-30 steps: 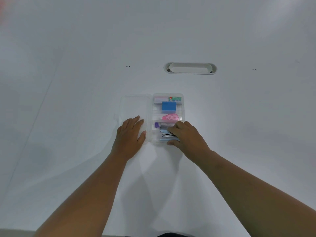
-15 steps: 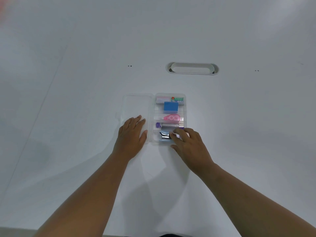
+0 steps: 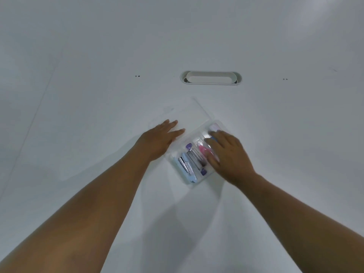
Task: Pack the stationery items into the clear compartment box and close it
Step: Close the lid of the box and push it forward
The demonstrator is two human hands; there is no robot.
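The clear compartment box [image 3: 189, 181] lies turned at an angle on the white table. Its lid [image 3: 194, 115] is open and lies flat toward the upper left. Inside I see a light blue stapler [image 3: 186, 167], a purple-capped tube [image 3: 195, 156] and a pink correction tape [image 3: 202, 149]. A pale eraser [image 3: 214, 127] shows at the far end. My left hand [image 3: 159, 138] lies flat, fingers stretched, on the lid next to the hinge. My right hand [image 3: 228, 154] covers the box's right side, fingers curled over its far compartments and hiding what is there.
A white oval cable slot [image 3: 210, 77] is set into the table beyond the box. Two pairs of small dark dots [image 3: 137, 76] [image 3: 285, 79] mark the tabletop to its left and right.
The box has swung clockwise from square to a diagonal and slid right. My right hand moved from the stapler compartment up along the box's right side. My left hand stayed on the lid.
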